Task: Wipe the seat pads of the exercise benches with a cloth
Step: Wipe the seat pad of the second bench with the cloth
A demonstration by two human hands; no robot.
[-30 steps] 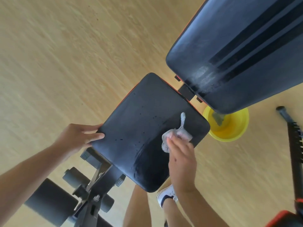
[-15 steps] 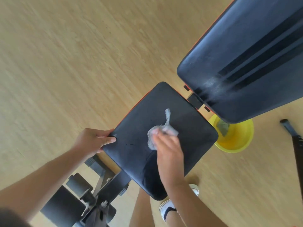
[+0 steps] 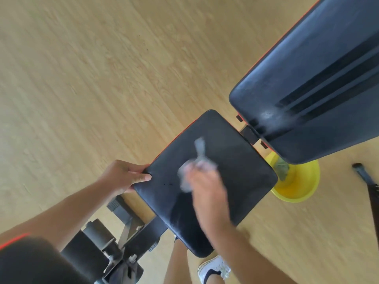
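Observation:
The black seat pad [image 3: 242, 171] of an exercise bench fills the middle of the view, tilted, with a thin orange edge. My right hand [image 3: 207, 189] presses a crumpled grey-white cloth [image 3: 194, 167] onto the pad's middle; hand and cloth are motion-blurred. A loose tail of the cloth points up the pad. My left hand [image 3: 125, 175] grips the pad's left corner, thumb on top. The long black back pad [image 3: 307, 83] with dark stripes rises at the upper right.
A yellow basin [image 3: 297, 187] with a greenish rag in it stands on the wooden floor, partly under the back pad. The bench's black foam rollers and metal frame [image 3: 114, 242] are at the lower left. A dark bar [image 3: 367, 181] lies at the right edge. My shoe [image 3: 213, 267] shows below.
My right hand has swept the cloth leftward across the seat pad, from its right side to its middle. My left hand has kept its hold on the pad's left corner.

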